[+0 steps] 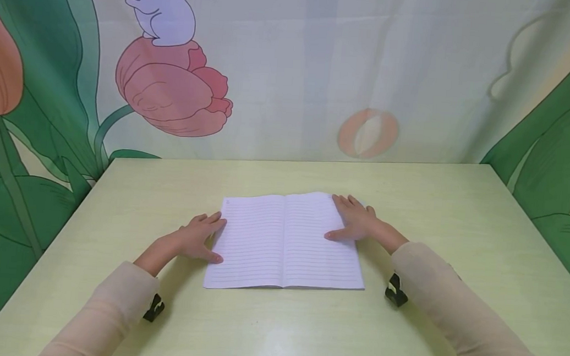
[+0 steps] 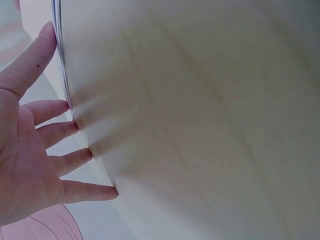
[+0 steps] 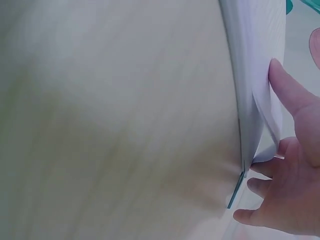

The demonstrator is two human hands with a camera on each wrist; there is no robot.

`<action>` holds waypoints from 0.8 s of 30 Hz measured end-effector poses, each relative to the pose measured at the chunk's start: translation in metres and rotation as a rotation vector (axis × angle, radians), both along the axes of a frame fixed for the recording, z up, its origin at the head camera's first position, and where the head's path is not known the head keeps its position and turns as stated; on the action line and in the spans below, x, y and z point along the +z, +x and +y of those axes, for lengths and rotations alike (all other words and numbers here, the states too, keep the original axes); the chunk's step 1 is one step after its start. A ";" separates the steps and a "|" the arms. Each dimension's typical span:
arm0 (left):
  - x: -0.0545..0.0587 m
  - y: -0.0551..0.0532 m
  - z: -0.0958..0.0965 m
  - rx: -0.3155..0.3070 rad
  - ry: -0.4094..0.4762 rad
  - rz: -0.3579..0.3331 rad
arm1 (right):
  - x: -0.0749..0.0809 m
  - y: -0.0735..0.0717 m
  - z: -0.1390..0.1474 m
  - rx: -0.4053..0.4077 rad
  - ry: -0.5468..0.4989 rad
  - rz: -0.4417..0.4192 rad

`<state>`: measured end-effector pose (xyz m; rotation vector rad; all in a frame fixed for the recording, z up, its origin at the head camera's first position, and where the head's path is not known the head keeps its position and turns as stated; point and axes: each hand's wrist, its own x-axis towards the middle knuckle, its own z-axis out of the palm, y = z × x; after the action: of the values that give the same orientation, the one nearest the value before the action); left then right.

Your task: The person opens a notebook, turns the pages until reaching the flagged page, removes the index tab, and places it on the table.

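Note:
An open notebook [image 1: 284, 244] with white ruled pages lies flat on the table. My left hand [image 1: 193, 238] touches its left edge, thumb and fingers spread. In the left wrist view, the left hand [image 2: 30, 155] has its thumb against the stacked page edges [image 2: 64, 65] and straight fingertips along the edge and tabletop. My right hand [image 1: 356, 221] rests over the upper right part of the right page, fingers extended. In the right wrist view, the thumb of the right hand [image 3: 295, 185] touches the page, and a page corner [image 3: 267, 145] bends up near the fingers.
The notebook lies on a pale wood-look table [image 1: 274, 337]. Behind the table hangs a curtain [image 1: 281, 89] printed with flowers, leaves and an animal figure. A dark band or clip [image 1: 396, 290] shows under the right sleeve, and another [image 1: 154, 308] under the left.

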<state>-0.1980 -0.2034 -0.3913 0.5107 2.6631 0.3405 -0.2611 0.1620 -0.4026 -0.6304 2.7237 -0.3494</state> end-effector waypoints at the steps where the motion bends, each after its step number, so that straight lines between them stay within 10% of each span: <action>1: 0.000 0.000 0.000 0.001 0.000 0.000 | 0.000 0.001 0.000 0.000 -0.020 -0.003; 24: -0.003 -0.002 -0.001 0.014 -0.021 -0.005 | 0.004 0.023 -0.033 0.109 -0.195 -0.077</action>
<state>-0.2003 -0.2043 -0.3947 0.4844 2.6638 0.3177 -0.2378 0.1288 -0.3990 -0.7965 2.5893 -0.6043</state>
